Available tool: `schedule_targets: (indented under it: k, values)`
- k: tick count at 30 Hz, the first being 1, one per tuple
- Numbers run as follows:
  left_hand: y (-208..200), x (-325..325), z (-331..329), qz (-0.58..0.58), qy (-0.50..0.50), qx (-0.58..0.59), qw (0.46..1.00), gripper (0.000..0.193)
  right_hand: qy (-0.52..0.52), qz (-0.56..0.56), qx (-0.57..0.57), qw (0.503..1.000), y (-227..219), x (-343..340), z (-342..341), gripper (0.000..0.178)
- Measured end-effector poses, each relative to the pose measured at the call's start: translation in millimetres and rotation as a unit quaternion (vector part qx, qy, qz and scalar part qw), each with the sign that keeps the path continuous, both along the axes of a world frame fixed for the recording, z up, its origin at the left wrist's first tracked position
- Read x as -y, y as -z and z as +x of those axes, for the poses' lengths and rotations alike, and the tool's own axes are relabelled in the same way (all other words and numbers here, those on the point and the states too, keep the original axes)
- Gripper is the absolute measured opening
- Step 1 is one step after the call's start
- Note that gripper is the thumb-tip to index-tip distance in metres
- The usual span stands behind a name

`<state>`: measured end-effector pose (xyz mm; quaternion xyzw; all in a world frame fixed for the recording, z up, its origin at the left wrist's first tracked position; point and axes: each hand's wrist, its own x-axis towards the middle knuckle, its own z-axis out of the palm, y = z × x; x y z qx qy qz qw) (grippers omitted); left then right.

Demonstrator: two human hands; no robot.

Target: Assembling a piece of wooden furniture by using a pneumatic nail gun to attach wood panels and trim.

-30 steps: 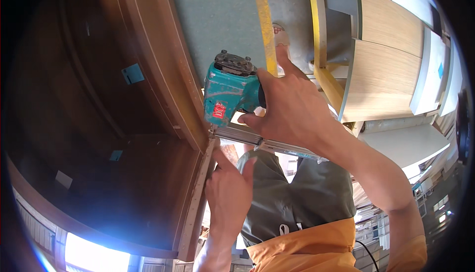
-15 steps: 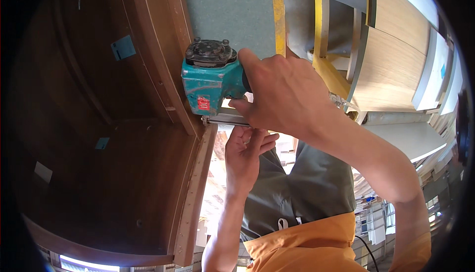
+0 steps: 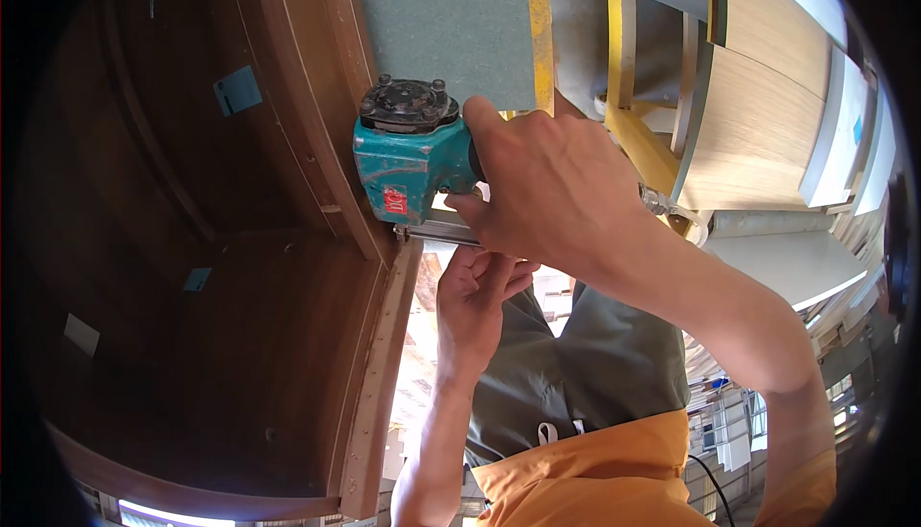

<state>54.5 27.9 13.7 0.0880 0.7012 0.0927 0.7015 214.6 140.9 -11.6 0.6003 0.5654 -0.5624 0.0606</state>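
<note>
My right hand [image 3: 561, 177] is wrapped round the handle of a teal nail gun [image 3: 398, 163] with a black, worn cap on top. Its nose rests at the inner edge of a brown wooden cabinet [image 3: 355, 201], close to the corner where two frame rails meet. Below the silver magazine [image 3: 446, 231], my left hand [image 3: 470, 297] is turned palm up, its fingers bent against the underside. The right hand partly covers those fingertips. A metal air fitting [image 3: 655, 199] with a pale hose sticks out behind my right wrist.
The dark cabinet interior fills the left side, with blue stickers [image 3: 238, 92] and a white label [image 3: 82, 334] on its panels. A grey-green surface [image 3: 451, 19] with a yellow edge lies beyond the tool. Light wood panels [image 3: 763, 129] stand at the right.
Both hands and the nail gun stay almost where they were. The pale hose behind my right wrist shows more of its bend now.
</note>
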Motion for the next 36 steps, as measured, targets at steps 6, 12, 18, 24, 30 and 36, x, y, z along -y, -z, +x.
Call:
schedule_targets:
  k: [6,12,18,24,30,36]
  values:
    - [0,2,-4,-0.006,0.003,0.001,1.0,0.029,0.004,0.008,0.002,1.0,1,4,-4,0.044]
    - [4,8,-10,-0.005,0.003,0.011,1.0,0.03,-0.007,0.021,0.006,1.0,2,6,-8,0.042]
    - [8,11,-13,-0.005,0.001,0.026,1.0,0.03,-0.015,0.032,0.005,0.999,6,10,-10,0.041]
    - [7,11,-17,-0.002,-0.002,0.029,1.0,0.028,-0.027,0.03,0.008,0.999,5,6,-15,0.042]
    - [11,14,-22,0.001,-0.009,0.031,0.999,0.026,-0.019,0.073,0.013,0.997,8,14,-19,0.032]
    - [13,17,-24,0.002,-0.017,0.041,0.999,0.024,-0.004,0.068,0.009,0.998,6,17,-19,0.023]
